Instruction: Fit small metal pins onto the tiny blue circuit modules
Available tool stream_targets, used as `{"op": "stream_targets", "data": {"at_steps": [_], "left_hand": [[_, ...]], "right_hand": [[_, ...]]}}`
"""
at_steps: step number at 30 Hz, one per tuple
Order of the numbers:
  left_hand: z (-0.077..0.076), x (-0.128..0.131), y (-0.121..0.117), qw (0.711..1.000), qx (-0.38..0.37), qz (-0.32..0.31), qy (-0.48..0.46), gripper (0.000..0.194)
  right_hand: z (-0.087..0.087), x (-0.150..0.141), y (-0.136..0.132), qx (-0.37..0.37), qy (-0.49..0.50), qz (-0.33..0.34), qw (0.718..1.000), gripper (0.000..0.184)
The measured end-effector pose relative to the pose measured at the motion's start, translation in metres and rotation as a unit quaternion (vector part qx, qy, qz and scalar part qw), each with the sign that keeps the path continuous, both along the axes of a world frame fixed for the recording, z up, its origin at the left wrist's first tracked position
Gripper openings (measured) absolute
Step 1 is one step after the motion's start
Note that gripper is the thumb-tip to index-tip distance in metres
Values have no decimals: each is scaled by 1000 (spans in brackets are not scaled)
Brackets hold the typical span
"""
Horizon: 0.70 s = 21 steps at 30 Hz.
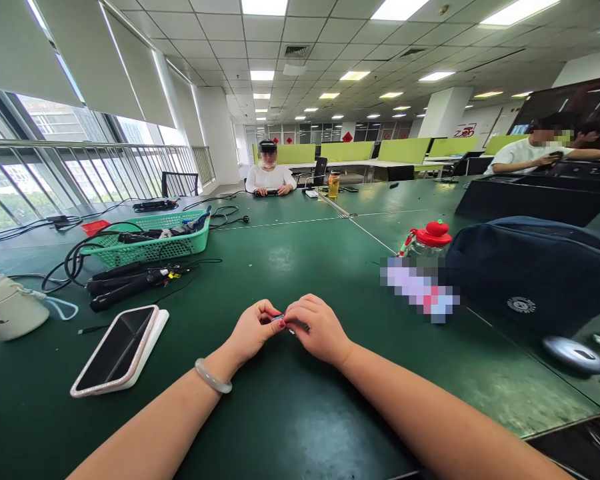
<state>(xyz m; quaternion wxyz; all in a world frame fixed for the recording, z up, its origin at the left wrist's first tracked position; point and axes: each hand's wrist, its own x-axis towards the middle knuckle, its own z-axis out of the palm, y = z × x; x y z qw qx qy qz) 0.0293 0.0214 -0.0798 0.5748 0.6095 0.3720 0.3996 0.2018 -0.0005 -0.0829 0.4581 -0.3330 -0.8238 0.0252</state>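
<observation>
My left hand and my right hand meet above the middle of the green table, fingertips almost touching. Pinched between the fingers of both is a small object with bluish and whitish parts. Most of it is covered by the fingers, so its kind does not show. A pale bangle circles my left wrist. To the left of that hand lies a phone with its dark screen up, on top of a white slab-like thing.
On the left are a green basket of cables, black handles and a cream pouch. A red-lidded jar, a navy bag and a round silver device stand right. A person sits opposite.
</observation>
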Motion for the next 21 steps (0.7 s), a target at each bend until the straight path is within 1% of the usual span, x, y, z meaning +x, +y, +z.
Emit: {"op": "stream_targets", "data": {"at_steps": [4,9,12,18,21], "left_hand": [[0,-2,1,1000,10,-17,0,42],[2,-3,1,1000,4,-29,-1,45],[3,-4,0,999,-2,-34,-5,43],[7,-7,-2,996,-36,-62,-44,39],[8,-7,-3,995,-50,-60,-63,38]], "right_hand": [[2,-1,-3,27,2,4,1000,10],[3,0,-3,32,-1,-9,999,11],[3,1,-3,42,-11,-6,999,9],[2,2,-4,77,-2,-22,997,8],[3,2,-4,82,9,-23,996,10]]}}
